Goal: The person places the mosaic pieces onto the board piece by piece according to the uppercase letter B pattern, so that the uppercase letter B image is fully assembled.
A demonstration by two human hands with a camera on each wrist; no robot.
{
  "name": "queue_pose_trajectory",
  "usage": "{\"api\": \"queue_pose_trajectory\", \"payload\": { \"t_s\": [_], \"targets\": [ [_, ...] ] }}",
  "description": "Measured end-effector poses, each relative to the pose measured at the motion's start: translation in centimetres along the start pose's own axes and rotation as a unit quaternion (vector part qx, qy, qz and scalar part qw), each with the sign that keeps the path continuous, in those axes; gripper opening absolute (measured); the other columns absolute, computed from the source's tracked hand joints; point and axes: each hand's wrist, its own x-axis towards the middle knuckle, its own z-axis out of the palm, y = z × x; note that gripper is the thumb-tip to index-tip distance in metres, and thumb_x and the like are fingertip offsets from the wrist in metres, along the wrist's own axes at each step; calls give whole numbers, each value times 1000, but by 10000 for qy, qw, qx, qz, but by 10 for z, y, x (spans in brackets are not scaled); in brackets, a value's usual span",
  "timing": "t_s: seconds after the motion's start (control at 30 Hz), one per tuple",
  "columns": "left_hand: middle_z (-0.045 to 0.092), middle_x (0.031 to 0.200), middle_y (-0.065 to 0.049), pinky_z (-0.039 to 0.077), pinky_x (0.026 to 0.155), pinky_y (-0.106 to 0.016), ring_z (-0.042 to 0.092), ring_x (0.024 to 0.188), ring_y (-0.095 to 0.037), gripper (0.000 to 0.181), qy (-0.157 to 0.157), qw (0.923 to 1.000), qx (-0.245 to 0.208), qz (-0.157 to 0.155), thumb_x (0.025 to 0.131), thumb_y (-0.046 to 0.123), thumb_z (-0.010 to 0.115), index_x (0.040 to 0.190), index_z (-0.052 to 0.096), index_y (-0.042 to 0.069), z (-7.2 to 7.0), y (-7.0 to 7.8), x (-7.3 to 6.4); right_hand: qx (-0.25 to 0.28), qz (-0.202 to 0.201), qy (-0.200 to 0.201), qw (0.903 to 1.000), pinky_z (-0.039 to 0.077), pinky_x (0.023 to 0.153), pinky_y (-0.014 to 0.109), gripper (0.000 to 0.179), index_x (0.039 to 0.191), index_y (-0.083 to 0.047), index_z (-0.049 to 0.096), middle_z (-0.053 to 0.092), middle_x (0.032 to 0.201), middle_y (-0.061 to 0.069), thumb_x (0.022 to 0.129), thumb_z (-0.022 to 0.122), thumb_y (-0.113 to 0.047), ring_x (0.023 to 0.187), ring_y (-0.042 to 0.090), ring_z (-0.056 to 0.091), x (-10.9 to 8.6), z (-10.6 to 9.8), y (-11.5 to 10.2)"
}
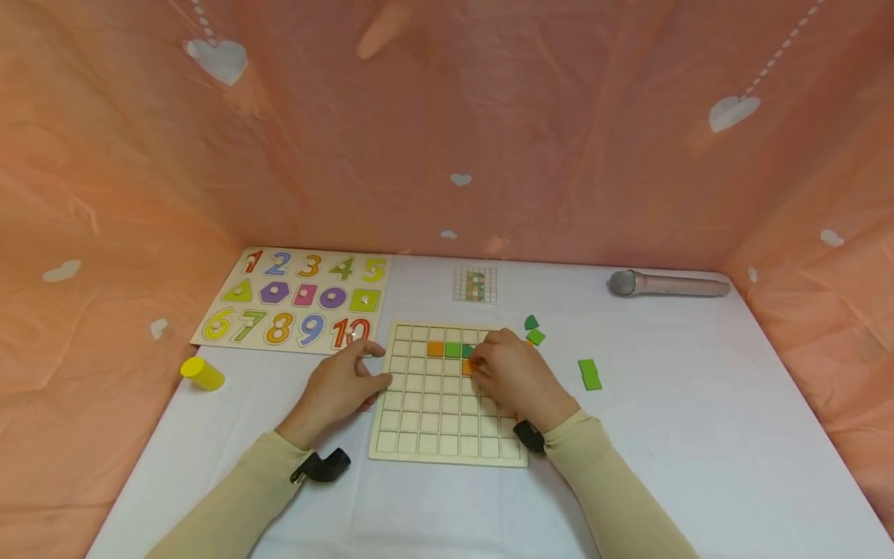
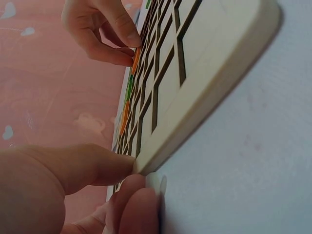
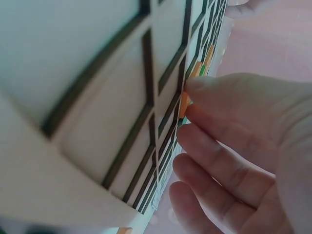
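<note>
Fingers of the left hand are spread from the thumb, and the left edge of the wooden grid board is touched by them. Further right, an orange square and a green square are set side by side on the board. By the right hand, an orange tile is pinched; it is seen between thumb and pointer in the right wrist view, but those fingertips are partly hidden in the head view. Last, a microphone is seen.
</note>
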Motion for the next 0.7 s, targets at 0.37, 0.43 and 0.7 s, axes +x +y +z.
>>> {"api": "queue_pose_trajectory", "payload": {
  "t_s": [0.37, 0.43, 0.7],
  "targets": [
    [67, 70, -1, 45, 64, -31, 63, 61, -15, 43, 13, 10000, -61, -20, 95, 27, 80, 134, 65, 13, -1, 0, 0, 209, 197, -177, 9994, 61, 85, 37, 11, 104, -12, 83, 75, 101, 1, 95, 80, -18, 98, 20, 65, 1, -7, 2],
    [66, 70, -1, 45, 64, -31, 63, 61, -16, 43, 8, 9999, -100, -16, 95, 27, 80, 134, 65, 13, -1, 0, 0, 290, 290, -200, 9990, 61, 85, 37, 14, 106, -10, 83, 74, 102, 1, 95, 80, -19, 99, 20, 64, -1, -11, 6],
    [66, 70, -1, 45, 67, -32, 63, 60, -16, 43, -24, 9999, -86, -88, 95, 26, 80, 134, 65, 13, 0, 0, 0, 561, 858, -300, 9943, 61, 86, 41, 21, 112, -6, 81, 72, 103, 3, 99, 77, -22, 98, 20, 65, -17, -29, 26]
  ]
}}
